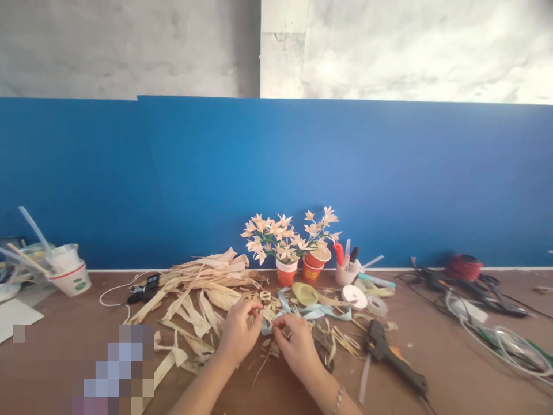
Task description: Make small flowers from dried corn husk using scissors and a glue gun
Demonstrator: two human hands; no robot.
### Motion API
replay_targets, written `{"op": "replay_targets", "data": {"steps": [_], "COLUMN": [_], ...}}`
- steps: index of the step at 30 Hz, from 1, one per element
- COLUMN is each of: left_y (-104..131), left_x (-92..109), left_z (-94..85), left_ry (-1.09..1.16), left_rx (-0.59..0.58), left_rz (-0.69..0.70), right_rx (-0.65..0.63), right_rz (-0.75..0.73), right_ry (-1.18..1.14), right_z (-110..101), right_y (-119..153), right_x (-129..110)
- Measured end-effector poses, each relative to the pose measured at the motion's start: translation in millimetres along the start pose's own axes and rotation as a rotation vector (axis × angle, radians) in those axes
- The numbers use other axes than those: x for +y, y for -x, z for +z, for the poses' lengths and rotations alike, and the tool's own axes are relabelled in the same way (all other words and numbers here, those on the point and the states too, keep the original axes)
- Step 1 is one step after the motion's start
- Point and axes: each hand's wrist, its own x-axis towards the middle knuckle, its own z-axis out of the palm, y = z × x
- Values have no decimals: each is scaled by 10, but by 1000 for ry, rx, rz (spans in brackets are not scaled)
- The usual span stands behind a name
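My left hand [242, 329] is over the middle of the table, its thumb and fingers pinched together. Facing it, slightly to the right, my right hand [296, 341] has its fingertips closed in a pinch too. What either pinch holds is too small to make out. Small husk scraps [268, 312] and light-blue strips [324, 312] lie around and beyond my fingertips. A pile of dried corn husks [211, 276] spreads to the left of my left hand. Just beyond my hands stand pale husk flowers [280, 233] in a red-and-white paper cup [286, 273].
Right of my right hand lies a black glue gun [391, 357] with a glue stick [365, 379]. A tape roll [377, 306], a white roll [354, 297] and a yellowish cup [305, 294] sit farther back. Cables [501, 346] run along the right; a paper cup [71, 280] stands left.
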Motion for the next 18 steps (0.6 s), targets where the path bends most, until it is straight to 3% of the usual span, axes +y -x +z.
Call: {"op": "replay_targets", "data": {"steps": [3,6,18], "left_y": [26,45,27], "left_x": [95,157,39], "left_z": [-26,-14,119], "left_ry": [2,23,136], "left_rx": [-39,-66,-38], "left_rz": [159,212,66], "right_rx": [47,63,114], "right_rz": [-23,-105,-178], "right_ry": [62,153,233], "right_z": [-29,-63,-85], "right_y": [8,17,22], "right_x": [6,-35,-84]}}
